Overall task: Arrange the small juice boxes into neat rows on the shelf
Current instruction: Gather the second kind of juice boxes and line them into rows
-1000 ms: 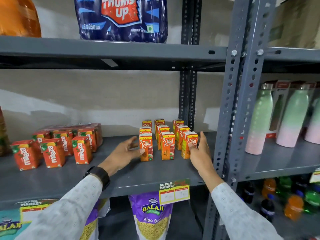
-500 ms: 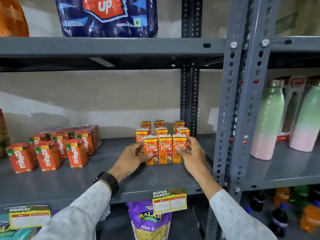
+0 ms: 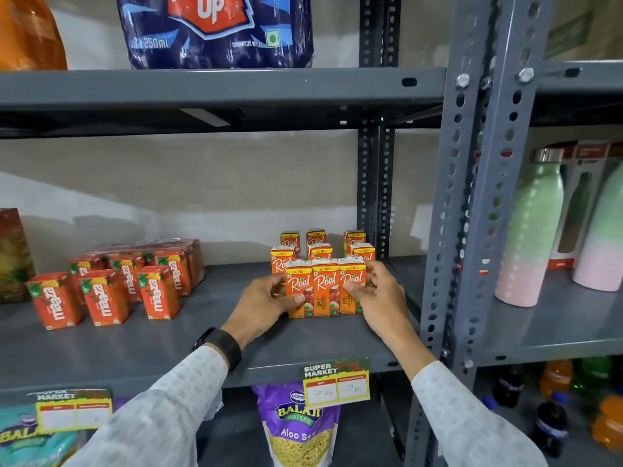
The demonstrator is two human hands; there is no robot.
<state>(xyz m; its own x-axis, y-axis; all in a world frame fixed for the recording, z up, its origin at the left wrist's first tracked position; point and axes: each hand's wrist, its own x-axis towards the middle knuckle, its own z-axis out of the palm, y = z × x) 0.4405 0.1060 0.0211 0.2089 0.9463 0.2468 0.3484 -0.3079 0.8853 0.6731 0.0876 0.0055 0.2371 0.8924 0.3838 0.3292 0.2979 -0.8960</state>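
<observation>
Boxes (image 3: 325, 287) between hands (image 3: 264, 303) (image 3: 379, 294)

We see bare grey shelf (image 3: 209, 335) open between the Maaza cartons (image 3: 111, 291) on the left and the Real juice boxes (image 3: 325, 284) on the right; the near edge lies free; behind the front row, two further rows crowd towards the far wall; the slotted upright (image 3: 472, 210) blocks the right side; the upper shelf (image 3: 215, 89) caps the space overhead.
</observation>
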